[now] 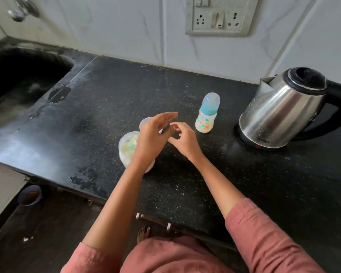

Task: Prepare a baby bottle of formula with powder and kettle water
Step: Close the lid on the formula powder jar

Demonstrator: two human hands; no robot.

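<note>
From where I stand, both hands hang over the middle of the black table (185,194), close together and holding nothing. The left hand (152,133) has a released grip, its fingers stretched loosely above the open powder tub (126,152). The right hand (183,138) has its fingers loosely curled, and I see nothing in its grip either. Behind the left hand there is a round translucent piece (146,121), perhaps the tub's lid, though I cannot tell. The baby bottle (207,113) stands upright just beyond the right hand with its teal collar and cap still on. It sits between the hands and the steel kettle (282,111), which is on its base at the right with its spout turned towards the bottle.

The tub worries me most. It is open and near the front edge, and the left wrist is right above it, so a careless reach for the bottle could knock it and spill powder on the table or the floor. The bottle looks light and narrow, so twisting its cap off one-handed could tip it. Later, kettle water poured fast into such a small neck may splash onto fingers. Dark patches towards the sink (24,79) look wet, and powder spilled there would cake
</note>
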